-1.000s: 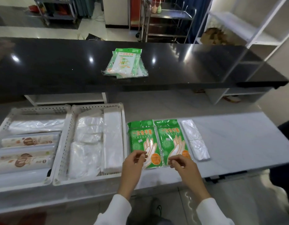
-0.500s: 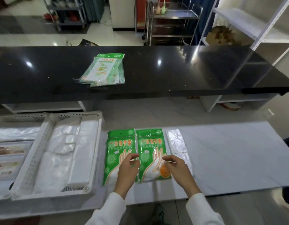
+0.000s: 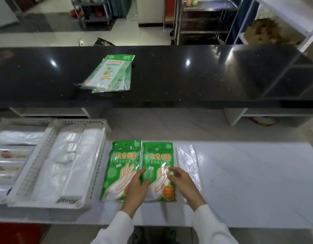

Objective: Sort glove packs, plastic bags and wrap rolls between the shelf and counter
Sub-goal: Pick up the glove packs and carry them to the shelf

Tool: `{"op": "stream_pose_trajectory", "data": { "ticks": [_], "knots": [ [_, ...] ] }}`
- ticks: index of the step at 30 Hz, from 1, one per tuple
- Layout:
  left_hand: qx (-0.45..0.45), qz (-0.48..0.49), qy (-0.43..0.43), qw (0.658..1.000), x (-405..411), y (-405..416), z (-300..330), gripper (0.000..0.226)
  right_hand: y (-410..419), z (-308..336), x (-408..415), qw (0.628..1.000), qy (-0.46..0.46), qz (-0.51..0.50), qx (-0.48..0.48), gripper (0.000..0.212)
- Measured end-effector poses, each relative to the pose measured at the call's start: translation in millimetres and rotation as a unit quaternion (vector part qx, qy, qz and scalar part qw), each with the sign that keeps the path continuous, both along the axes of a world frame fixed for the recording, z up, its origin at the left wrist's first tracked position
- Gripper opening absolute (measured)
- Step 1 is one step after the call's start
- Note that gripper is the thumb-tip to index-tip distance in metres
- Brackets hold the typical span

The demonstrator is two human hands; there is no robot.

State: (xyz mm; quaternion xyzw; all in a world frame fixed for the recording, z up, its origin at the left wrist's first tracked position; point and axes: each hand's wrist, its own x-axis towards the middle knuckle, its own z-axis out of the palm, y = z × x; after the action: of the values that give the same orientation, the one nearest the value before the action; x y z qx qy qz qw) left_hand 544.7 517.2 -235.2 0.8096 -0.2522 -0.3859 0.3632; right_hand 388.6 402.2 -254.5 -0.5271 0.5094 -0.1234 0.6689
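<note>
The left hand (image 3: 137, 188) and right hand (image 3: 183, 181), fingers loosely spread and seemingly gripping nothing, rest over two green glove packs (image 3: 158, 170) lying side by side on the white surface (image 3: 249, 182), a clear plastic bag (image 3: 187, 157) just right.

A white shelf surface (image 3: 240, 182) is seen in the foreground. On it two white perforated baskets (image 3: 38, 166) are set side by side at the left, two green glove packs (image 3: 122, 159) are laid flat beside them, and a clear plastic bag pack (image 3: 187, 159) lies just right of those. Beyond it, on a glossy black counter (image 3: 187, 76), a small pile of pale green glove packs (image 3: 110, 73) is laid.
</note>
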Motion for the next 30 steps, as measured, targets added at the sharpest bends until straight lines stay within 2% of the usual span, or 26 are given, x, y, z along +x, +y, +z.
{"op": "stream_pose_trajectory", "data": {
  "ticks": [5,10,16,23,30],
  "knots": [
    [0.008,0.025,0.04,0.999,5.9,-7.6,-3.3,0.043,-0.4,4.4,4.5,0.999,0.0,-0.035,0.002,0.02],
    [-0.007,0.083,0.096,0.992,10.9,-13.3,-0.1,0.036,-0.6,10.3,3.3,0.99,-0.007,-0.115,0.078,0.018],
    [-0.045,0.103,0.088,0.99,19.0,-6.8,10.2,0.035,3.4,17.9,16.1,0.984,-0.031,-0.151,0.088,0.02],
    [-0.106,0.141,0.092,0.98,30.4,-1.2,20.3,0.03,10.9,22.7,37.8,0.984,-0.021,-0.179,0.014,0.031],
    [-0.13,0.156,0.068,0.977,51.1,-1.3,29.8,0.03,8.9,24.5,51.2,0.984,-0.031,-0.172,-0.03,0.032]
  ]
}}
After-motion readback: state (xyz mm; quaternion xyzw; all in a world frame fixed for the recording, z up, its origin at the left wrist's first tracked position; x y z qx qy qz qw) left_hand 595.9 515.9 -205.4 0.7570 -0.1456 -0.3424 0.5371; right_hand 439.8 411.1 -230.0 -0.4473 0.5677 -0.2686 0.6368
